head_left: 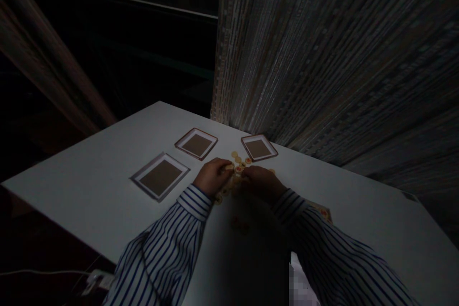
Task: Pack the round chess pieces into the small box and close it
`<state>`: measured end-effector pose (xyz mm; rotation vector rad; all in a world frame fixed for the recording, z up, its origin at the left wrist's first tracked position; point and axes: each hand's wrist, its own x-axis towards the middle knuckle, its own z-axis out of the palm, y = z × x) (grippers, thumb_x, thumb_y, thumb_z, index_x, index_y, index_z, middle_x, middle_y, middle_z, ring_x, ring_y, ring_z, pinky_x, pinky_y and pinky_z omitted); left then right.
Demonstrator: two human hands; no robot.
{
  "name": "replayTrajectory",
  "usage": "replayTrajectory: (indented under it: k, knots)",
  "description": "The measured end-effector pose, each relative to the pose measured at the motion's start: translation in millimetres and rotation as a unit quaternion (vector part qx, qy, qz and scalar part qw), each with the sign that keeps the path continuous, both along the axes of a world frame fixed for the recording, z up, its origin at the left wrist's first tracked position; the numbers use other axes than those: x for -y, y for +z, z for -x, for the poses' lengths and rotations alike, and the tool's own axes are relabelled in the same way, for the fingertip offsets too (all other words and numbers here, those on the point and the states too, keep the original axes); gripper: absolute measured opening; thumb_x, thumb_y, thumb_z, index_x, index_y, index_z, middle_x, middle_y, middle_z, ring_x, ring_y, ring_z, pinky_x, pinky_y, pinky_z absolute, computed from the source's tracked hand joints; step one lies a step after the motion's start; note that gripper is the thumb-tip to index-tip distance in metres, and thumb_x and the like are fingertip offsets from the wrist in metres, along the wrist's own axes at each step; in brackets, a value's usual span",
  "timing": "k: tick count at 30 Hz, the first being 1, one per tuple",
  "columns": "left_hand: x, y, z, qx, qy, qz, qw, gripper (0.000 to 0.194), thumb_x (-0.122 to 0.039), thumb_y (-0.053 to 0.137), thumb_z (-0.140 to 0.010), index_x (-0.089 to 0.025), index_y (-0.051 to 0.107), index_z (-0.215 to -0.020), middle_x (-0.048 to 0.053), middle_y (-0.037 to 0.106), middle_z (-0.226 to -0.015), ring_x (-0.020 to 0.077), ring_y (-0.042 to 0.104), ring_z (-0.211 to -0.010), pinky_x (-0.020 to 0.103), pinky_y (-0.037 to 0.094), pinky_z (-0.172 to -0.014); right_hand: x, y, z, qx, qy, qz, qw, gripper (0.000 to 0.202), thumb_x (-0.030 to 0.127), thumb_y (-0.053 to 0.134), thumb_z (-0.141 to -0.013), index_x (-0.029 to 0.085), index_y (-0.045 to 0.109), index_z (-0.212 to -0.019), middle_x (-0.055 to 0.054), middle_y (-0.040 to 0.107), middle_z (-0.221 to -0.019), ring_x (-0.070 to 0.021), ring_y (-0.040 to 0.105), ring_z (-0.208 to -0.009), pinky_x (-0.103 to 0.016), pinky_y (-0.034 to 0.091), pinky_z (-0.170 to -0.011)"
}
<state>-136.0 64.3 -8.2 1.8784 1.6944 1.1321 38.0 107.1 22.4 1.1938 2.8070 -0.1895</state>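
Observation:
Several round, pale wooden discs (237, 159), some with red or dark marks, lie in a loose group on the white table (107, 167). My left hand (214, 176) is at the left side of the group, its thumb and fingers pinched on a disc (228, 167). On the right side, my right hand (263, 182) reaches in with its fingers curled at the discs. Shadow hides what its fingertips hold, if anything. Other discs show below and between the hands, partly covered by them.
Two brown-rimmed trays (179, 147) (274, 155) stand behind the hands, and a grey-rimmed tray (135, 178) is at the left. A box of discs (323, 213) is partly behind my right sleeve. Curtains hang beyond the table.

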Motion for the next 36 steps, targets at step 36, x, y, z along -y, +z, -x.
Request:
replayTrajectory:
  k: [36]
  knots:
    - [7.3, -3.5, 10.3, 0.313, -0.029, 0.132, 0.940, 0.038, -0.024, 0.058, -0.066, -0.012, 0.059, -0.102, -0.006, 0.050, -0.051, 0.0055, 0.038, -0.039, 0.017, 0.030, -0.039, 1.6, -3.0, -5.7, -0.348, -0.088, 0.227, 0.905, 0.024, 0.021, 0.054, -0.064, 0.014, 0.061, -0.085, 0.003, 0.051, -0.060, -0.0085, 0.043, -0.052, -0.021, 0.037, -0.050]
